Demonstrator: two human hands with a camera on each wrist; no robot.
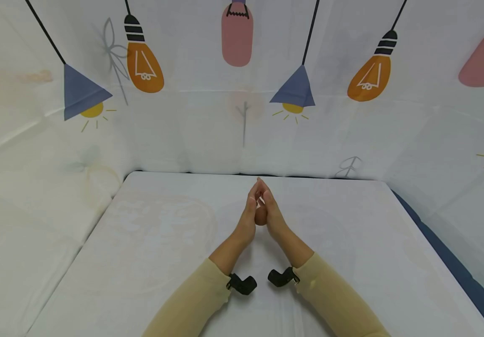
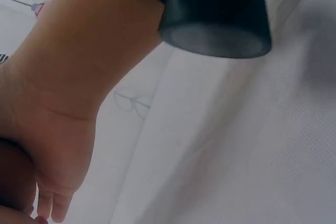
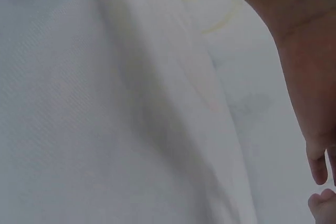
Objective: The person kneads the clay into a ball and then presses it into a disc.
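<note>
Above the middle of the white table, my left hand [image 1: 248, 218] and right hand [image 1: 274, 218] face each other like a tent. Their fingertips meet at the top, and the fingers look fairly straight. Between the two palms sits a small brown, smooth, ball-like thing [image 1: 260, 216]; its exact kind cannot be told. The left wrist view shows the left palm [image 2: 58, 140] against this dark rounded thing [image 2: 14, 179], cut off by the frame edge. In the right wrist view only the side of the right hand [image 3: 310, 82] shows, and the ball is hidden.
The white-covered table [image 1: 149, 262] spreads around both arms. Behind it hangs a white cloth [image 1: 199, 126] printed with lamps and bulbs. Black wrist cameras [image 1: 245, 284] stick out inward from both sleeves. A dark blue strip [image 1: 444, 243] runs along the table's right edge.
</note>
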